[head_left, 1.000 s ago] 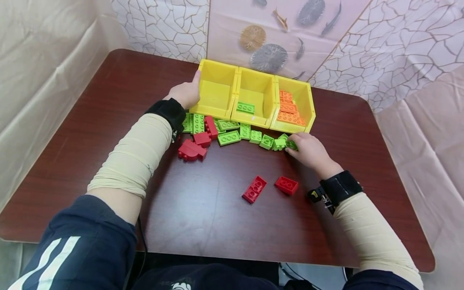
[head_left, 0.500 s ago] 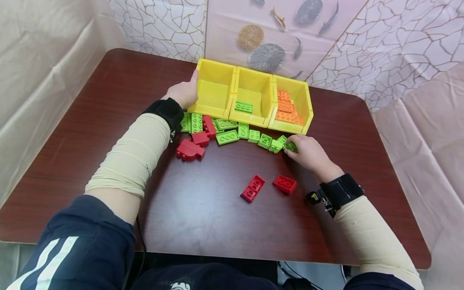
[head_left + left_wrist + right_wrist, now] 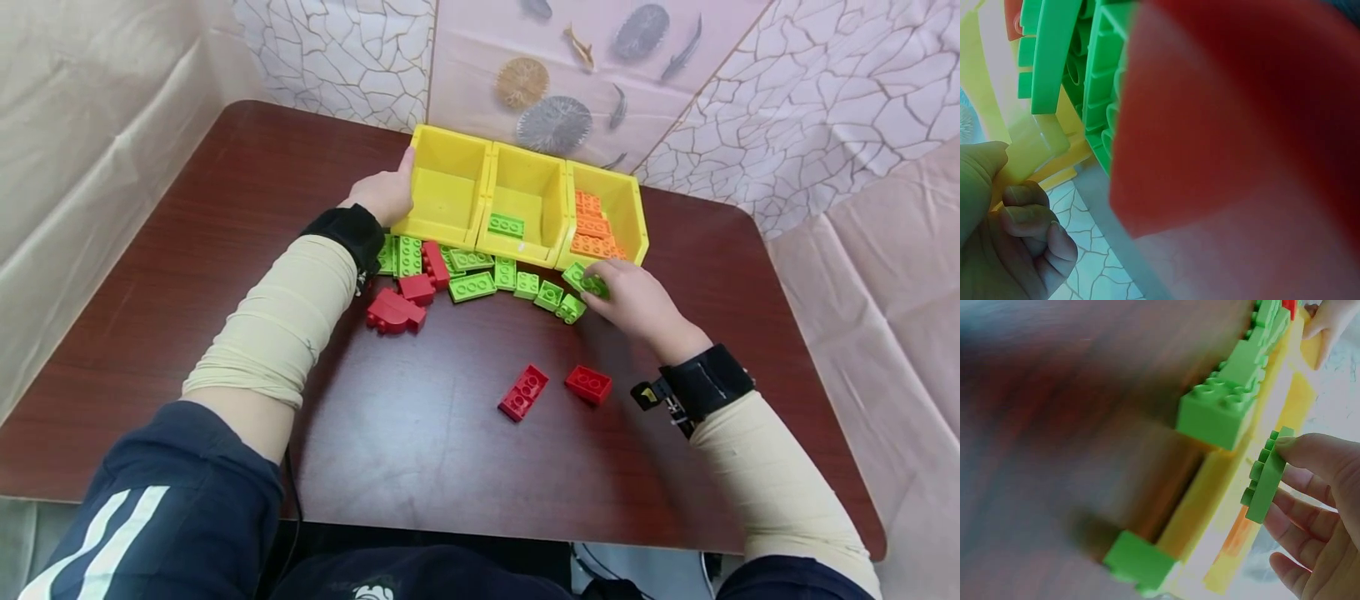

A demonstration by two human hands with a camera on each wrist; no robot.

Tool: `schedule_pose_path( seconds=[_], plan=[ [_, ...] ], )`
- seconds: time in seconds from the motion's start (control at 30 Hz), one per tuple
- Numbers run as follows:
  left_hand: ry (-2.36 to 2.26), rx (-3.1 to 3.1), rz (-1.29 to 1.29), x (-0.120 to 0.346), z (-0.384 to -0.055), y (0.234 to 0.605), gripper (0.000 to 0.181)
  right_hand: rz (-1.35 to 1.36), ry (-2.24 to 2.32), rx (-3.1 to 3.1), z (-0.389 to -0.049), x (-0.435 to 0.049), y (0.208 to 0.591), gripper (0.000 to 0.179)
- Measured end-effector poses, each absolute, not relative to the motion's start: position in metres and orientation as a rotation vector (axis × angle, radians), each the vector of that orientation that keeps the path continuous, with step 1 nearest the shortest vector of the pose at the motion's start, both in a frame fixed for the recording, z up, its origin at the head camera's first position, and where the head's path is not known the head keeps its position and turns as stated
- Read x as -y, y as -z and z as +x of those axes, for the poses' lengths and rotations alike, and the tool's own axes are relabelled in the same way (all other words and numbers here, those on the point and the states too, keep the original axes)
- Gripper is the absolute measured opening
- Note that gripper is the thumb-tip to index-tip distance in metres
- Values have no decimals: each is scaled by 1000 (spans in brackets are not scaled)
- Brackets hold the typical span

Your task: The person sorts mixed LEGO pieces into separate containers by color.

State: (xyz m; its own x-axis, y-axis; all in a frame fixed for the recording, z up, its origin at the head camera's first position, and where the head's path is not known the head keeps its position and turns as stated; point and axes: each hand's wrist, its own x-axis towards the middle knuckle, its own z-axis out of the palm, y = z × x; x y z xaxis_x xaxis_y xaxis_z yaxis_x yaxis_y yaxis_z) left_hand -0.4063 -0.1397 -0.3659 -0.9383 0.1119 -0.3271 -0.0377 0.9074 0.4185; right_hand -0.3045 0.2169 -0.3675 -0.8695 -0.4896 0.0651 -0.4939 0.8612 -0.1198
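My left hand grips the left end of a yellow three-compartment bin; in the left wrist view its thumb and curled fingers pinch the yellow edge. My right hand pinches a green toy brick just in front of the bin's right compartment. The right wrist view shows this studded green brick between thumb and fingers, apart from the table. More green bricks lie in a row along the bin's front. One green brick is in the middle compartment, and several orange bricks are in the right one.
Red bricks cluster by the left forearm. Two more red ones, a brick and a shorter brick, lie on the brown table nearer the body. A patterned backdrop stands behind the bin.
My right hand has lifted the green brick out of the row's right end, up toward the bin. A neighbouring small green brick shifted slightly. The left hand keeps its hold on the bin.
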Motion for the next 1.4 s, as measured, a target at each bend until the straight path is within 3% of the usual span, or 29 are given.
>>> schedule_pose_path(
  seconds=[0.33, 0.63, 1.1, 1.27, 1.4],
  plan=[
    [-505, -2786, 170, 146, -410, 366, 69, 924, -178, 2976, -324, -182, 353, 28],
    [-547, -2772, 127, 145, -408, 367, 60, 982, -205, 2956, -356, -148, 344, 30],
    [-607, -2757, 91, 139, -407, 370, 54, 897, -165, 3108, -419, -123, 359, 32],
    [-708, -2717, -4, 143, -406, 371, 67, 896, -17, 3119, -434, -111, 366, 32],
    [-702, -2744, 14, 147, -405, 371, 66, 899, 40, 3121, -442, -104, 372, 32]
  ],
)
